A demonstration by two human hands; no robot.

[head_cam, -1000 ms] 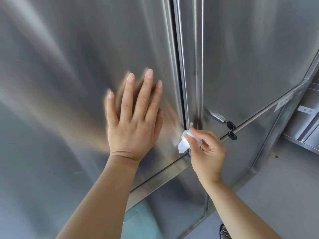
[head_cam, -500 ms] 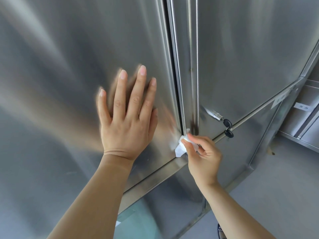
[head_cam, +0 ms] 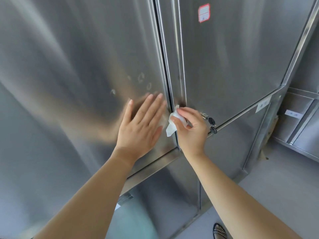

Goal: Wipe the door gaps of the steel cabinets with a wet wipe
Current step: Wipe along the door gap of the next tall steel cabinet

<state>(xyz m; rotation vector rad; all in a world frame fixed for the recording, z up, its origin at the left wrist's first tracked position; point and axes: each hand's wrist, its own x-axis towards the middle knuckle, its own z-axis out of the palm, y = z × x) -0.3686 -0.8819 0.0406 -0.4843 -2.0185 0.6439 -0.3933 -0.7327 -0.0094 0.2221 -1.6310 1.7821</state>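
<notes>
Two tall steel cabinet doors fill the view, the left door (head_cam: 77, 66) and the right door (head_cam: 233, 57), with a dark vertical gap (head_cam: 164, 54) between them. My right hand (head_cam: 191, 130) pinches a white wet wipe (head_cam: 172, 123) and holds it against the lower part of the gap. My left hand (head_cam: 141, 128) lies flat with straight fingers on the left door, just left of the wipe. Faint fingerprints (head_cam: 141, 80) mark the steel above my left hand.
A lock with black keys (head_cam: 211, 125) sticks out of the right door next to my right hand. A red-bordered label (head_cam: 204, 12) is stuck high on that door. More steel cabinets with white labels (head_cam: 293, 114) stand at the right. Grey floor (head_cam: 276, 195) and a sandal (head_cam: 220, 232) show below.
My left hand slid down and right on the door toward the gap, leaving fingerprints. The view tilted up, showing more of the doors. My right hand still holds the wipe at the gap.
</notes>
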